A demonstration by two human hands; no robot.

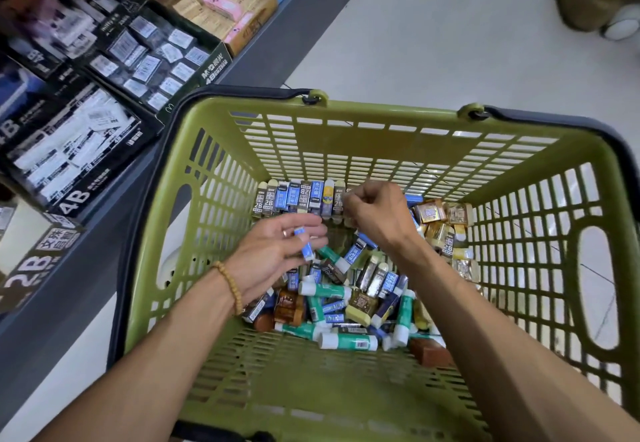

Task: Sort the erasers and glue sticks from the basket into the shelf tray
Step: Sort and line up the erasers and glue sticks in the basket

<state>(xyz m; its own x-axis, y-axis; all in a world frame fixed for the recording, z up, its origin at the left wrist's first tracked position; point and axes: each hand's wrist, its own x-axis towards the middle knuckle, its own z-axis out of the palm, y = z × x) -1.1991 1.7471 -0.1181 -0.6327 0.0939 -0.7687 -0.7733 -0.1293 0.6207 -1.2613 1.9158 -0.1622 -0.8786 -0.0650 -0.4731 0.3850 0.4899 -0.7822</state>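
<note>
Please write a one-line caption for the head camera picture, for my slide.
Left hand holds blue erasers while right hand reaches into a green basket.

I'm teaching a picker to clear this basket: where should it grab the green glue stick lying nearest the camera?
Grip the green glue stick across its green barrel from above, fingers on its two long sides. It lies flat on top of the pile in the basket, white cap to the left, so the barrel probably offers the longest exposed hold.

Erasers (pixel 301 197) rowed at green basket (pixel 346 386) far wall; glue sticks (pixel 348 341) heaped loose
</note>
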